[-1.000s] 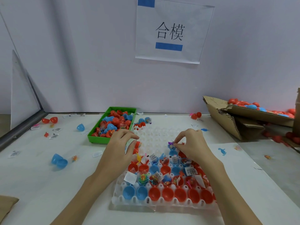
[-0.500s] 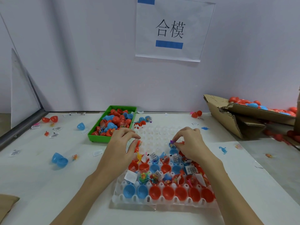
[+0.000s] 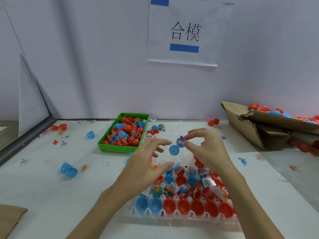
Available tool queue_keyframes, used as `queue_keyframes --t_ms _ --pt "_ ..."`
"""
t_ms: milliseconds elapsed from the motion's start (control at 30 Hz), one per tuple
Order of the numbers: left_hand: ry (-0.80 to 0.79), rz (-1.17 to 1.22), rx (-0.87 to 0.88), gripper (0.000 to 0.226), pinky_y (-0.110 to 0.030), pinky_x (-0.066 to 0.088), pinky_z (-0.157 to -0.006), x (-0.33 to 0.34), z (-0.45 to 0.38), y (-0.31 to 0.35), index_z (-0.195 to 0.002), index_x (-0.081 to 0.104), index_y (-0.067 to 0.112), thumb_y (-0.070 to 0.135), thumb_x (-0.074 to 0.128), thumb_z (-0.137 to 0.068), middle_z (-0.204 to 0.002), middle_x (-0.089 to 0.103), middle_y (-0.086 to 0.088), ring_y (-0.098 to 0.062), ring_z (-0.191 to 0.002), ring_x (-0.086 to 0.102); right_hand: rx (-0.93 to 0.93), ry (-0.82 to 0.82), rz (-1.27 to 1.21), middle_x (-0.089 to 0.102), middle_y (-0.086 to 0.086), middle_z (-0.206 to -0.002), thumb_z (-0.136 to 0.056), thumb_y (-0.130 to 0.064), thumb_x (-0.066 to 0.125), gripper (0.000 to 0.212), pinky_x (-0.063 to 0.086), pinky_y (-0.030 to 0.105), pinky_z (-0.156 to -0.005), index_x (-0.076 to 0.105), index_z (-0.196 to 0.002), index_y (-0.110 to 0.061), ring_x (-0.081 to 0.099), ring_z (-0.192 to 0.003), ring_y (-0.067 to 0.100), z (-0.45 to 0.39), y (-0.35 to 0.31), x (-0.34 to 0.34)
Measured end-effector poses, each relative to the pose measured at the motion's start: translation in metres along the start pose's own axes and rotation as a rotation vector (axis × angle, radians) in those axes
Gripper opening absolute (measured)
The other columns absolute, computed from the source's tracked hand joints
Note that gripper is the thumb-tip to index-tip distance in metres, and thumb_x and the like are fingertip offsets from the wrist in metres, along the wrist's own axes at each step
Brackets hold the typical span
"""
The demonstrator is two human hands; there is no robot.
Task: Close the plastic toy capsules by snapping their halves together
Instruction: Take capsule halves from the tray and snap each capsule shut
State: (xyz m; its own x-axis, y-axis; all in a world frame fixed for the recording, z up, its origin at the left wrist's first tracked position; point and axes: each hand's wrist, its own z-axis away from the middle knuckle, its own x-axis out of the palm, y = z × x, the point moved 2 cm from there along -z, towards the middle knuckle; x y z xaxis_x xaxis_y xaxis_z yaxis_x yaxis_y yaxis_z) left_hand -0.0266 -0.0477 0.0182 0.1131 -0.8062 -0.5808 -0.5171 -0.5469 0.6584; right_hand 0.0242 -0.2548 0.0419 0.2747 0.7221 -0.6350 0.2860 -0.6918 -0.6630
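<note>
Pinching a blue capsule by its upper half, the right hand holds it raised above the far, unfilled rows of the white tray; thumb and forefinger close on that half, where a small purple toy shows at the rim. The other blue half hangs below and to the left of the fingers, so the capsule stands open, its halves still hinged apart rather than snapped.

The left hand is released: its fingers are spread and lightly bent, gripping nothing, with the fingertips just left of the hanging half and not touching it. The open shell therefore lies directly between the two hands, above the tray, nearer the right hand, which already has it, while the left hand is the one placed to reach the loose half.

Judgement: the closing move depends on swinging the lower half up and rightward against the held half, along the line running from the left fingertips toward the right thumb. The purple toy sits at the rim and could foul the seam if not pushed inside first.

On the tray below, the near rows hold open red and blue halves, several with toys and paper slips. Left of the tray's far end stands a green bin of capsules; right of the tray lies a torn cardboard box.
</note>
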Motion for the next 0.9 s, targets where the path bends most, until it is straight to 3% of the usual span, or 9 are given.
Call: queue_keyframes --t_ms 133,233,333,433,633,900 --pt "0.040 0.004 -0.048 0.052 -0.008 0.050 -0.091 0.011 0.001 0.005 -0.124 0.052 0.036 0.033 0.085 -0.085 -0.123 0.058 0.019 0.004 -0.112 0.058 0.066 -0.115 -0.138 0.068 -0.027 -0.094 -0.086 -0.039 0.077 0.010 0.051 0.024 -0.081 0.071 -0.078 -0.043 0.063 -0.101 0.000 0.008 -0.010 0.011" --pt "0.150 0.082 -0.109 0.040 -0.012 0.055 -0.084 0.008 0.001 0.004 -0.113 0.057 0.028 0.025 0.085 -0.085 -0.107 0.065 0.017 0.002 -0.100 0.065 0.105 -0.114 -0.183 0.071 -0.021 -0.089 -0.086 -0.034 0.079 0.010 0.053 0.019 -0.075 0.071 -0.081 -0.037 0.068 -0.090 -0.001 0.010 -0.012 0.017" --pt "0.183 0.176 -0.144 0.035 -0.010 0.055 -0.080 0.006 -0.001 0.004 -0.111 0.063 0.027 0.023 0.085 -0.084 -0.101 0.070 0.019 0.003 -0.096 0.069 0.093 -0.099 -0.196 0.072 -0.016 -0.085 -0.088 -0.027 0.078 0.009 0.050 0.009 -0.058 0.069 -0.086 -0.028 0.067 -0.079 -0.010 0.016 -0.016 0.024" --pt "0.218 0.207 -0.157 0.032 -0.011 0.056 -0.081 0.005 -0.001 0.005 -0.109 0.067 0.027 0.025 0.084 -0.083 -0.101 0.073 0.019 0.001 -0.095 0.071 0.007 -0.050 -0.162 0.068 -0.017 -0.086 -0.089 -0.024 0.078 0.013 0.052 0.007 -0.062 0.065 -0.088 -0.025 0.064 -0.082 -0.015 0.023 -0.023 0.027" --pt "0.247 0.248 -0.181 0.032 -0.010 0.056 -0.079 0.002 -0.002 0.003 -0.107 0.068 0.031 0.019 0.086 -0.083 -0.098 0.074 0.023 0.003 -0.094 0.072 -0.118 -0.056 -0.198 0.070 -0.016 -0.089 -0.091 -0.017 0.076 0.016 0.054 0.008 -0.068 0.062 -0.093 -0.025 0.067 -0.084 -0.007 0.028 -0.032 0.024" --pt "0.266 0.379 -0.191 0.042 -0.014 0.058 -0.082 0.000 -0.003 0.004 -0.122 0.070 0.033 0.014 0.083 -0.087 -0.110 0.075 0.021 0.000 -0.100 0.073 -0.194 -0.005 -0.250 0.071 -0.018 -0.095 -0.089 -0.019 0.078 0.016 0.055 0.008 -0.073 0.065 -0.097 -0.023 0.069 -0.090 -0.005 0.031 -0.035 0.022"
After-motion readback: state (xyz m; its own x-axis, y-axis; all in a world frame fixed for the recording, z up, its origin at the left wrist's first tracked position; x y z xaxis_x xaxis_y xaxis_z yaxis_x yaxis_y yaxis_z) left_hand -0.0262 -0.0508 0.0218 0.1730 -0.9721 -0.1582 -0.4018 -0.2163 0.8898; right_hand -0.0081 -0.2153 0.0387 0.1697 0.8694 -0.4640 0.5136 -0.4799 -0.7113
